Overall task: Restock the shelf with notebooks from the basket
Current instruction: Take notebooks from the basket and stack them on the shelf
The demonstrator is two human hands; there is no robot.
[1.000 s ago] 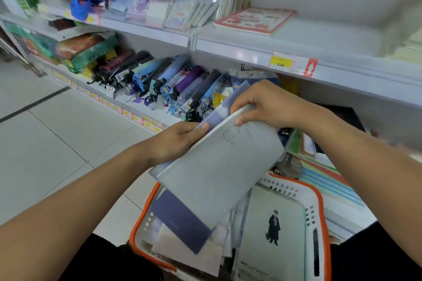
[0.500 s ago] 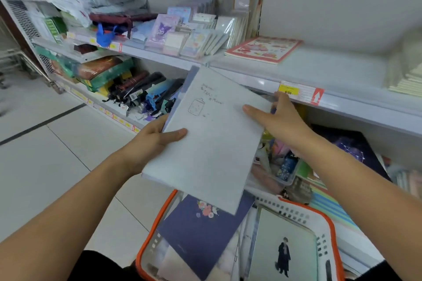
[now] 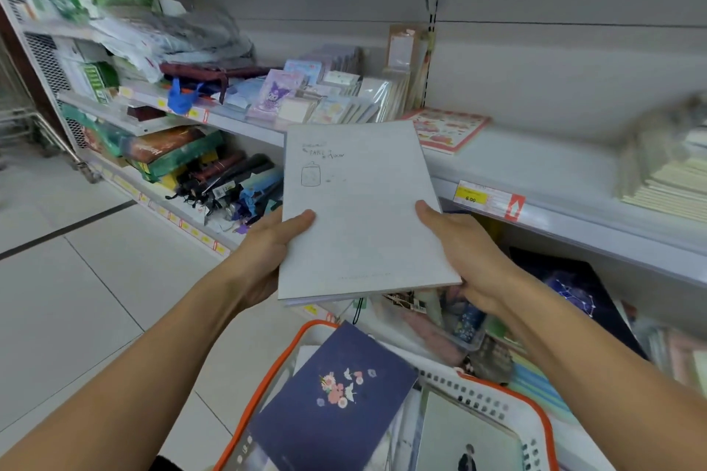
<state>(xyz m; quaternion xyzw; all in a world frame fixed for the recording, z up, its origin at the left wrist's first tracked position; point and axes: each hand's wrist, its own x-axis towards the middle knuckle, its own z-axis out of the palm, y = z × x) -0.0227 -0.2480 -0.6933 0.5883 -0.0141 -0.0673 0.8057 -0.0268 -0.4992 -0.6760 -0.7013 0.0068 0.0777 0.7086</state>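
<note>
I hold a pale grey notebook (image 3: 359,210) with a small jar sketch on its cover, flat and level in front of the white shelf (image 3: 535,164). My left hand (image 3: 267,252) grips its left edge, thumb on top. Gripping the right edge is my right hand (image 3: 466,252), thumb on the cover too. Below, the white basket with an orange rim (image 3: 275,367) holds a navy notebook with flowers (image 3: 333,398) and a pale one showing a small dark figure (image 3: 466,440). A pink-patterned notebook (image 3: 447,128) lies on the shelf just beyond the one I hold.
A yellow price tag (image 3: 470,197) marks the shelf edge. Cream notebooks (image 3: 665,180) are stacked at the far right of that shelf. Sticker packs (image 3: 329,96) stand to the left. Folded umbrellas (image 3: 229,183) fill the lower shelf. White tiled floor (image 3: 95,279) lies to the left.
Both hands have lifted the grey notebook out of the basket and turned it level, up toward the shelf. My right hand moved from the top edge to the right edge. The view has tilted upward.
</note>
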